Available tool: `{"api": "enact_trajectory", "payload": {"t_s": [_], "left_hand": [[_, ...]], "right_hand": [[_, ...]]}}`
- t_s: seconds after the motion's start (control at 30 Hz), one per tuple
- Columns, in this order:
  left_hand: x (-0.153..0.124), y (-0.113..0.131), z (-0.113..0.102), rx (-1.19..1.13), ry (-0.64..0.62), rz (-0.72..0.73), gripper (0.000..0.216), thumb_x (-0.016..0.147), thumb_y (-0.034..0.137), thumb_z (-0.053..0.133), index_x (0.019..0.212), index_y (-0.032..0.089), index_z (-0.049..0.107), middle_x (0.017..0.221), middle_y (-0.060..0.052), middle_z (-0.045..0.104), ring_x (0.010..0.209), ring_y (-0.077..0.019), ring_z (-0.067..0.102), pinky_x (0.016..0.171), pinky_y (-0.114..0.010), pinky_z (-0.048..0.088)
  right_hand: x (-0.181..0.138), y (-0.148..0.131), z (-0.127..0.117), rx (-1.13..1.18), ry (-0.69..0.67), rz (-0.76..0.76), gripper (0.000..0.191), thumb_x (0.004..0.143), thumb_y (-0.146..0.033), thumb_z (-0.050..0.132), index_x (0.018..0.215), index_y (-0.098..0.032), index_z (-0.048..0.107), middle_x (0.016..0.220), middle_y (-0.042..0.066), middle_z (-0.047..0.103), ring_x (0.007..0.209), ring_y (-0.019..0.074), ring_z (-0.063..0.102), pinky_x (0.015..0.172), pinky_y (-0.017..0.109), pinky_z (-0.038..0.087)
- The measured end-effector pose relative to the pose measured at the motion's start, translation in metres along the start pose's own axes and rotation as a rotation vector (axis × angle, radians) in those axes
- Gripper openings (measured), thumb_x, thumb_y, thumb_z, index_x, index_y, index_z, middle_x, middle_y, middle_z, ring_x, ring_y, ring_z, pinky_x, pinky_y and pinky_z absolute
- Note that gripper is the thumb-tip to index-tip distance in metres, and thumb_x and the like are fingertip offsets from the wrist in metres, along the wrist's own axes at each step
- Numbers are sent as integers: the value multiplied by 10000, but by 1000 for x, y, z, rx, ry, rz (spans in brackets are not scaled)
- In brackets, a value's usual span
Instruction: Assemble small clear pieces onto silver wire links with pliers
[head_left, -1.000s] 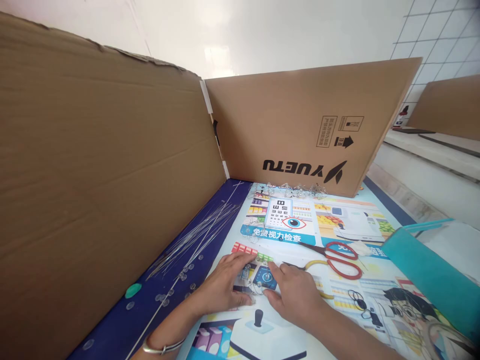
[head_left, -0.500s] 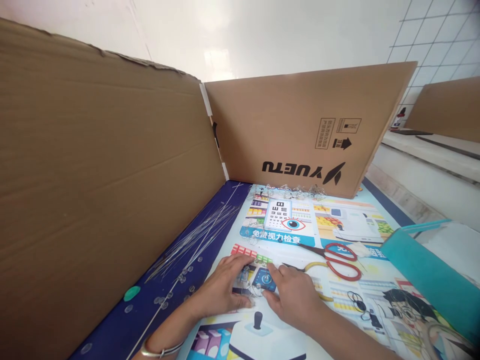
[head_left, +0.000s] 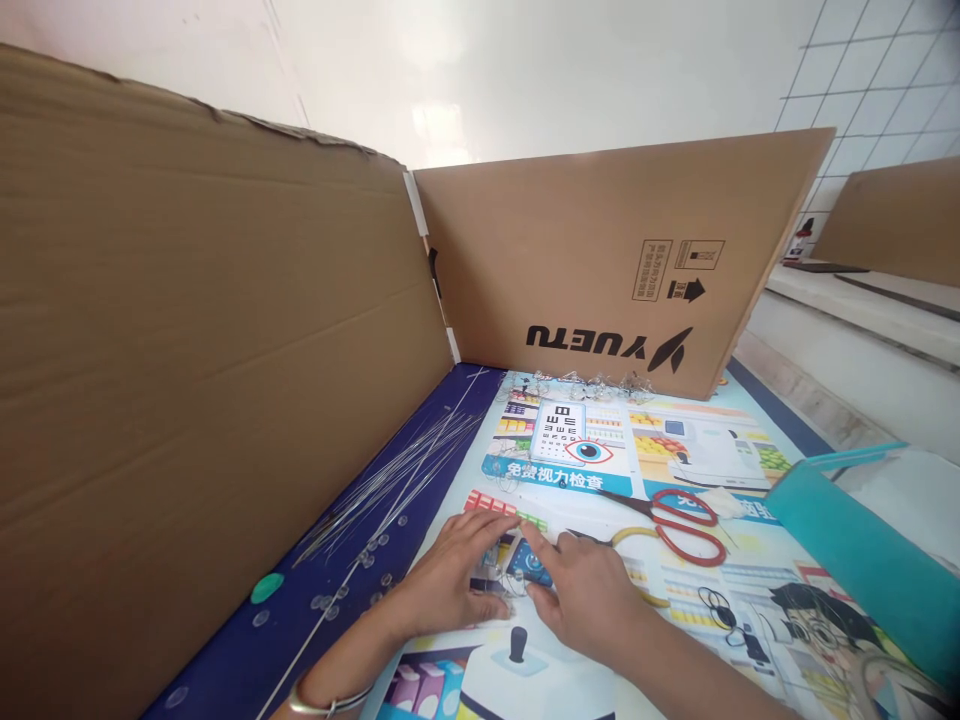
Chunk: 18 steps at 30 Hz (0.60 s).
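My left hand [head_left: 448, 568] rests on the printed sheet with its thumb and index finger spread apart. Facing it, my right hand [head_left: 581, 592] also has thumb and index finger apart, and the two index fingertips almost meet. Between the hands lies a small piece of thin bent wire with clear parts [head_left: 516, 580]; its details are too fine to make out, and whether fingertips press on it is unclear. Red-handled scissors [head_left: 679, 518] lie beyond my right hand. Yellow-handled pliers [head_left: 634, 535] are partly covered by that hand.
Cardboard panels [head_left: 600, 250] stand at the left and back. Loose thin wires [head_left: 394, 475] and clear round discs [head_left: 367, 558] lie on the blue surface, near a green piece [head_left: 267, 588]. Several wire shapes [head_left: 600, 385] line the back panel. A teal folder [head_left: 862, 560] sits at the right.
Both index fingertips have come closer together above the wire piece. The view has shifted slightly; the other things stay where they were.
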<state>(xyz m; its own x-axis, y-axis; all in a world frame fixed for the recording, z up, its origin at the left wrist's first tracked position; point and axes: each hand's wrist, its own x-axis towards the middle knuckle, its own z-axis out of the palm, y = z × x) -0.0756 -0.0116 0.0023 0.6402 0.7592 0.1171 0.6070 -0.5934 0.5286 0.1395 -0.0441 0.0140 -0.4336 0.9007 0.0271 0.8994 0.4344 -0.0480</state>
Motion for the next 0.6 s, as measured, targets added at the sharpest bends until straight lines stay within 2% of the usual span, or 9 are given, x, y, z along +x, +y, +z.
{"api": "enact_trajectory", "payload": {"t_s": [0.6], "left_hand": [[-2,2,0,-4,29,-13,833,604,429,738,1311,279,324,1284,-75,410,1178,-281,350,999,-428,280]], "right_hand": [[1,0,-2,-3,-19,8,557,829,-483,354,1348,-302,262,874,80,576,724,245,557,600,334,376]]}}
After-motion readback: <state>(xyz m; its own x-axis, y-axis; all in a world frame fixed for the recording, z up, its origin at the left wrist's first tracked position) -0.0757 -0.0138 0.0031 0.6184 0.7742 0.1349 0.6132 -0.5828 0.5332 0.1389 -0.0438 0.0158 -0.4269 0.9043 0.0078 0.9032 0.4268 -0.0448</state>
